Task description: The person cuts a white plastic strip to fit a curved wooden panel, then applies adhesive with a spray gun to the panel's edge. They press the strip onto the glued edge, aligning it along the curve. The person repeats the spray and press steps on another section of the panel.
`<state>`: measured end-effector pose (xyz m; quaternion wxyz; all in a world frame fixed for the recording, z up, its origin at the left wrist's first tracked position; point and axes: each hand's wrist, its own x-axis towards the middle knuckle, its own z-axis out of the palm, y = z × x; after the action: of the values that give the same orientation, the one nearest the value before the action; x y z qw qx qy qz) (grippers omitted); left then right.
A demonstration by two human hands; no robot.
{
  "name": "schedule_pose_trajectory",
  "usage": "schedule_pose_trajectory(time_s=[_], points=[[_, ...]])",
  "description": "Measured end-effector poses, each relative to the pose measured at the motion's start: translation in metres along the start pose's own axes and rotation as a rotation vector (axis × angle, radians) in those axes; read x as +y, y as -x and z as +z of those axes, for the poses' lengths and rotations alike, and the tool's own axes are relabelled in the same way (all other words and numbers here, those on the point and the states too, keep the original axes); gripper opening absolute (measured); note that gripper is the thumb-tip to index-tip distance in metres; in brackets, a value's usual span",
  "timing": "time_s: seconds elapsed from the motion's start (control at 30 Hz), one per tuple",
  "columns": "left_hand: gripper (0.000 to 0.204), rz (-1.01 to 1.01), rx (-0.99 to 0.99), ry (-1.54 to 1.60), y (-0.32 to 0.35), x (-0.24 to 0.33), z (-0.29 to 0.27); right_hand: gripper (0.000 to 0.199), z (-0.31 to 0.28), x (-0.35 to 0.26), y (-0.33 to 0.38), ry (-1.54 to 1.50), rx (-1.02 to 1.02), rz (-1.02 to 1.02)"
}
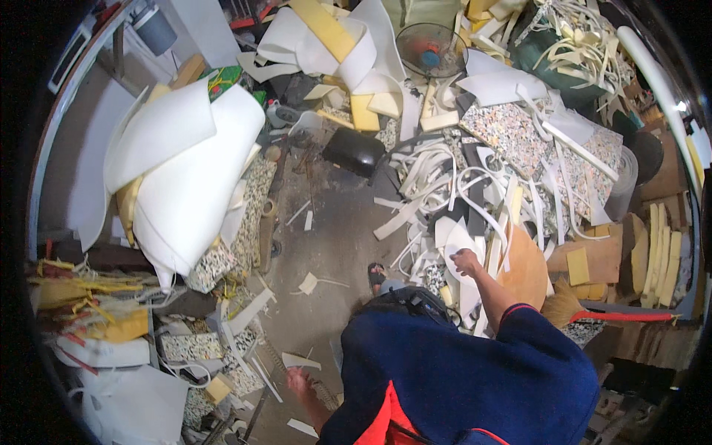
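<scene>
My right hand (467,262) is stretched out over a pile of scraps, above or against a white foam sheet (461,241). Its fingers look slightly apart, and I cannot tell whether they touch the sheet. A round-edged tan board (523,268) lies just right of that forearm. Low on my left side, my left hand (299,381) hangs with loosely spread fingers and nothing visible in it. Near it on the floor is a small white scrap (300,362). Tangled white foam strips (426,178) heap up beyond my right hand.
Large white foam sheets (196,174) lean at the left. Speckled foam slabs (512,137) are piled at the far right. A black rounded object (354,151) sits on the floor (319,230) ahead. A red-handled broom (623,317) lies to my right, and a mesh-like round basket (432,50) stands at the back.
</scene>
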<state>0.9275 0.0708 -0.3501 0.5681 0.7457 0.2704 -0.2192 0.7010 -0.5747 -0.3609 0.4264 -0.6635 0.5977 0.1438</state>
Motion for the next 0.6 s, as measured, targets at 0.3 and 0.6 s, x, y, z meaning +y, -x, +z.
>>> schedule_pose_trajectory(time_s=[0.3,0.6], points=[[0.033,-0.108,-0.282,-0.435,-0.079,0.106,0.127,0.042,-0.01,-0.021,-0.047,-0.368,0.066,0.225],[0.029,0.116,-0.526,-0.724,-0.232,0.195,0.19,0.04,0.017,-0.103,-0.011,-0.202,-0.053,0.387]])
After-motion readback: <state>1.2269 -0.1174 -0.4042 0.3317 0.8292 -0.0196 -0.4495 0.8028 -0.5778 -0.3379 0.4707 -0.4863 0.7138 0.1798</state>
